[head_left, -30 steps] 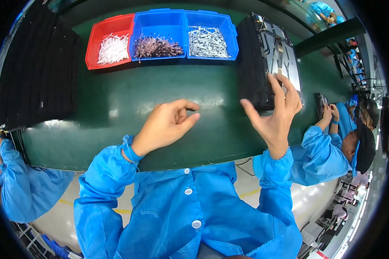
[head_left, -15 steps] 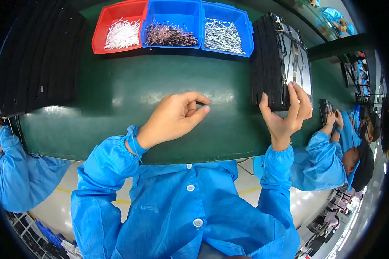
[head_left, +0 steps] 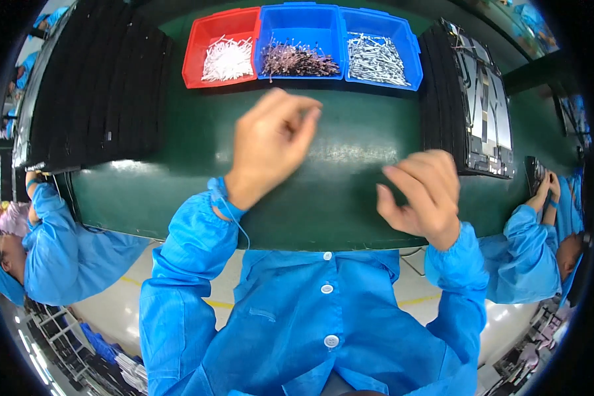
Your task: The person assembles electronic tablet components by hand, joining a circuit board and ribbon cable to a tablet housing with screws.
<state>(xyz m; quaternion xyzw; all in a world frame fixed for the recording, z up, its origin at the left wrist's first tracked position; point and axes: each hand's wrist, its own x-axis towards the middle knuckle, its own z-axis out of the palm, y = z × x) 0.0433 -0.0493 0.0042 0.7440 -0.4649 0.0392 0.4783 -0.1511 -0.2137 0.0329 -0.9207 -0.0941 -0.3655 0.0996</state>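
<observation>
My left hand [head_left: 270, 142] is over the green table, just below the middle bin. Its fingers are curled, with thumb and forefinger tips close together and nothing visible between them; motion blurs it a little. My right hand [head_left: 426, 198] hovers to the left of a stack of flat black device panels [head_left: 442, 99], apart from it. Its fingers are loosely bent, thumb apart from forefinger, and it holds nothing. The stack's outer panel [head_left: 485, 105] shows silver plates and dark cables. Nearest my left hand is a blue bin [head_left: 300, 20] of dark pinkish thin-stemmed pieces [head_left: 297, 61].
Beside it stand a red bin [head_left: 190, 63] of white sticks [head_left: 228, 59] and a blue bin [head_left: 412, 63] of grey-white sticks [head_left: 376, 59]. A tall row of black panels [head_left: 99, 92] fills the table's left side. Co-workers in blue [head_left: 86, 244] sit on both sides.
My right hand has come off the panel stack and drawn back toward me. My left hand has moved away from me toward the bins. The whole view has shifted, so the surroundings appear farther right.
</observation>
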